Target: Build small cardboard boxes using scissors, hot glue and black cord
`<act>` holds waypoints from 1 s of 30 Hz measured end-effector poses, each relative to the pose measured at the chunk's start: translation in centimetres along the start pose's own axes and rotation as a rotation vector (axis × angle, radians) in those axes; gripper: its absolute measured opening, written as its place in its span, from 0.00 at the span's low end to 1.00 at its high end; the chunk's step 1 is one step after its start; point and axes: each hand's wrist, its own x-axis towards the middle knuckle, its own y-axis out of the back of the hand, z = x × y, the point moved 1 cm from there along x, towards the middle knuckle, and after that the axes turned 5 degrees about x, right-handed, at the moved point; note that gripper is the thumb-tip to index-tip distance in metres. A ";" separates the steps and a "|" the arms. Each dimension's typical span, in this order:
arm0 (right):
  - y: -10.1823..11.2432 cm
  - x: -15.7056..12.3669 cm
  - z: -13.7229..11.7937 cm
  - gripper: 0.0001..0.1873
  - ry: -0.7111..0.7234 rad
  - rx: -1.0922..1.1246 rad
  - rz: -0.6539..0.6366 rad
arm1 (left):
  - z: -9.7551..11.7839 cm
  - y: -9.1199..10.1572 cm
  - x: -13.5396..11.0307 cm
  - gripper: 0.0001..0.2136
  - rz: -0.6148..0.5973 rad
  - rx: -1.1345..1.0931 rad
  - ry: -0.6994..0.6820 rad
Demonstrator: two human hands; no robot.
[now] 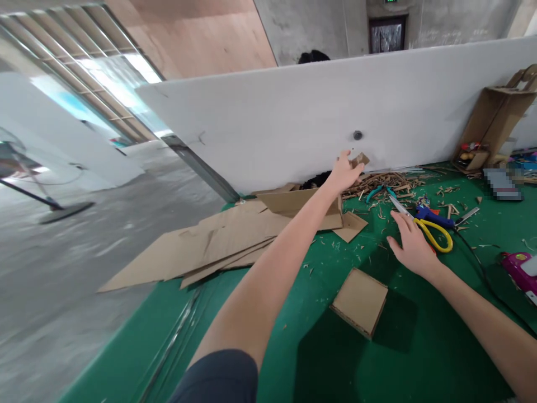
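Observation:
My left hand (344, 172) is stretched far forward, its fingers pinched on a small piece of cardboard (359, 160) held just above a heap of cardboard scraps (388, 183) by the white partition. My right hand (411, 242) lies on the green table (268, 358) with fingers spread, touching the yellow-handled scissors (434, 232). A square cardboard piece (361, 301) lies flat on the table nearer to me, between my two arms.
Large cardboard sheets (210, 246) overhang the table's left edge. A blue glue gun (432, 215), teal pliers (377, 192), a black cable (478, 263) and a pink tool (520, 267) lie at right. An open cardboard box (495, 120) leans on the white partition (293, 117).

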 end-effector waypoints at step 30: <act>-3.8 8.8 -3.0 0.27 -0.284 -0.502 -0.326 | -16.4 15.3 -6.6 0.13 0.079 0.624 0.135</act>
